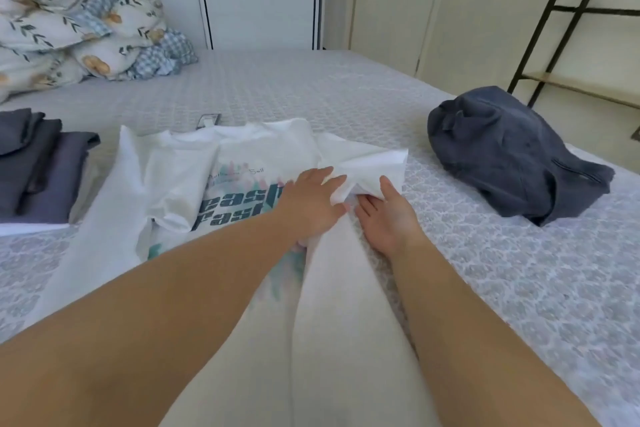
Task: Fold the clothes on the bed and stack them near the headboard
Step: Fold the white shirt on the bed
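Note:
A white T-shirt (180,184) with a dark and teal print lies face up on the bed (311,90), its left side folded inward. My left hand (311,204) presses flat on the print, fingers straight, touching the right sleeve (370,163). My right hand (388,222) lies palm up at the shirt's right edge, its straight fingers slipped under the sleeve's fold and the thumb beside it. A crumpled dark blue garment (512,152) sits to the right. At the left edge is a stack of folded dark clothes (38,173).
A heap of patterned bedding (79,31) fills the far left corner against white panelled furniture (256,0). A small dark object (209,120) lies just beyond the shirt. A black metal rack (561,17) stands past the bed's right side.

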